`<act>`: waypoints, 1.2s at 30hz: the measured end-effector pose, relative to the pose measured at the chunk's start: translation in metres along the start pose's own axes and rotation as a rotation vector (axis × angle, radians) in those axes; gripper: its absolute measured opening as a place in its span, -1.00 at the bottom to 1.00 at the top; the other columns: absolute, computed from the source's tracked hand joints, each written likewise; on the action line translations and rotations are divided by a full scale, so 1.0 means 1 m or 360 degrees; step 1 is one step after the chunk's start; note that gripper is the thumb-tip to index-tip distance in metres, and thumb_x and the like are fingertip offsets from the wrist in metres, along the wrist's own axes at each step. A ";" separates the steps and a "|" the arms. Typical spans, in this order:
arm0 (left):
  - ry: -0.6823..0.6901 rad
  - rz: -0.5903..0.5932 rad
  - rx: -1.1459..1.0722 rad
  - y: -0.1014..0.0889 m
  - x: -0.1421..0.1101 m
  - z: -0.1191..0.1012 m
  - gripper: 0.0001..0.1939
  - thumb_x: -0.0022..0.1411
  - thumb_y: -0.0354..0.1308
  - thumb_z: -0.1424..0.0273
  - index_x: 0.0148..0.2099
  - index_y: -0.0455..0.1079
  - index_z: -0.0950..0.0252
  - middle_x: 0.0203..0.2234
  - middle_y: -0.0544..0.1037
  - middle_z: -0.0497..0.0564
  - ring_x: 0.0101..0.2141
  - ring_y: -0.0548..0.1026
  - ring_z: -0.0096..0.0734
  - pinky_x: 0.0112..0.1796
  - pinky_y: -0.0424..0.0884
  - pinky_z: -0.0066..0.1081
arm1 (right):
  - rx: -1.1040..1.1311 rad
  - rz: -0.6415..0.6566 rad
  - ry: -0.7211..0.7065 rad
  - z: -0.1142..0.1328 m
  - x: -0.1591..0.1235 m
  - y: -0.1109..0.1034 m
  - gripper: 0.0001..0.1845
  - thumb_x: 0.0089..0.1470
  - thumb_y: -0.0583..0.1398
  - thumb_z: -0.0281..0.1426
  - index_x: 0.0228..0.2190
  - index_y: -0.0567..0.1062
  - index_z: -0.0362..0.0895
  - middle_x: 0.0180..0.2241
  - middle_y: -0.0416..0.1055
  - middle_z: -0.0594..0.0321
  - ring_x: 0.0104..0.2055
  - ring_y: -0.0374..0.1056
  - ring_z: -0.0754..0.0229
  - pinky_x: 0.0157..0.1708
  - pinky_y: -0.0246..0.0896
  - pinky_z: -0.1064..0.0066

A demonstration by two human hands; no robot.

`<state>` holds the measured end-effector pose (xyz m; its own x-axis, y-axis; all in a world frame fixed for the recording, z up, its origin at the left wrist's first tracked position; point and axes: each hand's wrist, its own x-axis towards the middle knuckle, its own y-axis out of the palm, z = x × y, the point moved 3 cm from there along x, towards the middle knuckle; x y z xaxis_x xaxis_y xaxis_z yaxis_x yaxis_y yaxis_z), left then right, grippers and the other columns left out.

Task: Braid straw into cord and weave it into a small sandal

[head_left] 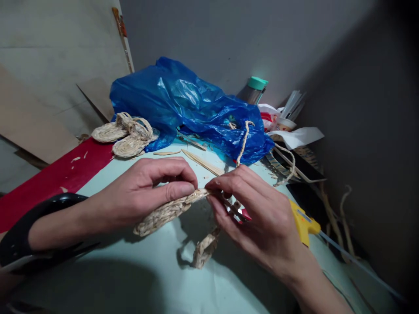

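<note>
My left hand [144,192] pinches the toe end of a small woven straw sandal sole [163,213], held flat above the pale green table [137,270]. My right hand [255,213] meets it at the tip, fingers closed around the braided straw end and a small red-handled tool [240,212] that I cannot make out fully. A braided straw loop [204,248] hangs below the sole. A straw cord [244,139] runs up from my right hand toward the blue bag.
A crumpled blue plastic bag [190,104] lies behind the hands. Two finished straw sandals [126,133] rest at the left on a red surface [55,174]. A yellow glue gun [303,222] lies under my right wrist. A green-capped bottle [253,89] and clutter stand at the back right.
</note>
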<state>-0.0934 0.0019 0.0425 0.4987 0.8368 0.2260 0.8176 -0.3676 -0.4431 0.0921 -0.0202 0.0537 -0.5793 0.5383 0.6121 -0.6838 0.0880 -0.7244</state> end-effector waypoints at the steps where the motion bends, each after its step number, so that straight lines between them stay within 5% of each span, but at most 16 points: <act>1: -0.0015 0.0017 -0.0015 0.001 0.000 0.000 -0.83 0.33 0.09 0.40 -0.35 0.42 0.22 -0.42 0.45 -0.13 -0.35 0.42 -0.48 -0.31 0.30 -0.53 | 0.0015 0.0011 -0.0001 0.000 0.000 0.000 -0.92 0.18 0.17 -0.58 -0.29 0.49 -0.33 -0.41 0.41 0.13 -0.36 0.22 0.23 -0.34 0.17 0.34; 7: -0.0330 0.0166 -0.0396 0.002 0.000 0.016 -0.74 0.37 0.06 0.29 -0.39 0.33 0.24 -0.47 0.30 -0.12 -0.42 0.28 -0.48 -0.41 0.27 -0.52 | 0.0125 -0.0074 0.0050 -0.003 0.001 -0.005 -0.94 0.18 0.19 -0.59 -0.28 0.47 -0.30 -0.39 0.42 0.17 -0.34 0.25 0.27 -0.32 0.20 0.38; 10: -0.0411 -0.0088 -0.0534 -0.006 0.004 0.029 -0.68 0.37 0.08 0.27 -0.45 0.29 0.27 -0.53 0.30 -0.10 -0.48 0.27 -0.50 -0.47 0.27 -0.54 | 0.0149 -0.0163 0.0103 -0.006 -0.001 -0.010 -0.93 0.17 0.21 -0.57 -0.26 0.48 -0.28 -0.38 0.41 0.20 -0.32 0.28 0.29 -0.29 0.22 0.41; 14: -0.0452 -0.0506 -0.0707 -0.019 0.009 0.041 -0.59 0.39 0.05 0.26 -0.51 0.05 0.22 -0.66 0.03 -0.21 -0.66 0.01 -0.57 -0.67 0.10 -0.58 | 0.0158 -0.0131 0.0082 -0.005 -0.002 -0.011 -0.93 0.18 0.21 -0.57 -0.25 0.48 -0.28 -0.36 0.43 0.19 -0.31 0.27 0.29 -0.28 0.21 0.41; 18: -0.0506 -0.0442 -0.0813 -0.018 0.009 0.040 -0.69 0.32 0.16 0.26 -0.44 0.22 0.22 -0.73 0.04 -0.26 -0.73 -0.01 -0.62 -0.73 0.06 -0.60 | 0.0152 0.0004 0.0017 -0.001 0.000 -0.008 -0.93 0.19 0.18 -0.58 -0.25 0.48 -0.29 -0.35 0.43 0.16 -0.31 0.25 0.27 -0.28 0.19 0.38; 21: -0.0383 -0.0241 -0.0670 -0.012 0.007 0.029 -0.92 0.34 0.14 0.32 -0.16 0.44 0.17 -0.72 0.28 -0.22 -0.67 0.29 -0.57 -0.61 0.29 -0.59 | 0.0125 0.0135 -0.0020 0.000 0.000 -0.004 -0.92 0.22 0.18 -0.55 -0.24 0.48 -0.29 -0.35 0.43 0.15 -0.31 0.24 0.24 -0.27 0.18 0.35; 24: -0.0159 -0.0168 -0.0254 -0.007 0.006 0.015 -0.80 0.36 0.09 0.45 -0.08 0.51 0.09 -0.50 0.53 -0.17 -0.41 0.51 -0.55 -0.33 0.41 -0.62 | 0.0038 0.0171 -0.0036 -0.001 -0.002 -0.002 -0.91 0.24 0.18 -0.51 -0.22 0.47 -0.27 -0.36 0.41 0.18 -0.32 0.22 0.23 -0.27 0.15 0.33; 29: 0.0015 -0.0281 0.0015 -0.005 0.004 0.001 -0.74 0.27 0.17 0.57 -0.23 0.56 0.07 -0.30 0.62 -0.25 -0.27 0.54 -0.62 -0.22 0.38 -0.72 | -0.0054 0.0162 0.0043 -0.002 -0.004 -0.001 -0.91 0.26 0.17 -0.50 -0.17 0.39 -0.22 -0.31 0.40 0.25 -0.30 0.22 0.27 -0.27 0.13 0.40; 36: 0.0004 -0.0545 0.0206 -0.010 -0.001 -0.003 -0.80 0.32 0.11 0.46 -0.27 0.54 0.12 -0.59 0.50 -0.19 -0.46 0.45 -0.52 -0.36 0.34 -0.57 | -0.0178 0.0207 0.0059 0.003 -0.005 0.003 -0.95 0.28 0.14 -0.49 -0.22 0.33 -0.14 -0.38 0.30 0.31 -0.31 0.21 0.25 -0.29 0.11 0.41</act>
<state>-0.1014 0.0033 0.0494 0.2029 0.9014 0.3826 0.8942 -0.0114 -0.4475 0.0915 -0.0248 0.0492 -0.6413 0.5817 0.5004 -0.5492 0.1074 -0.8288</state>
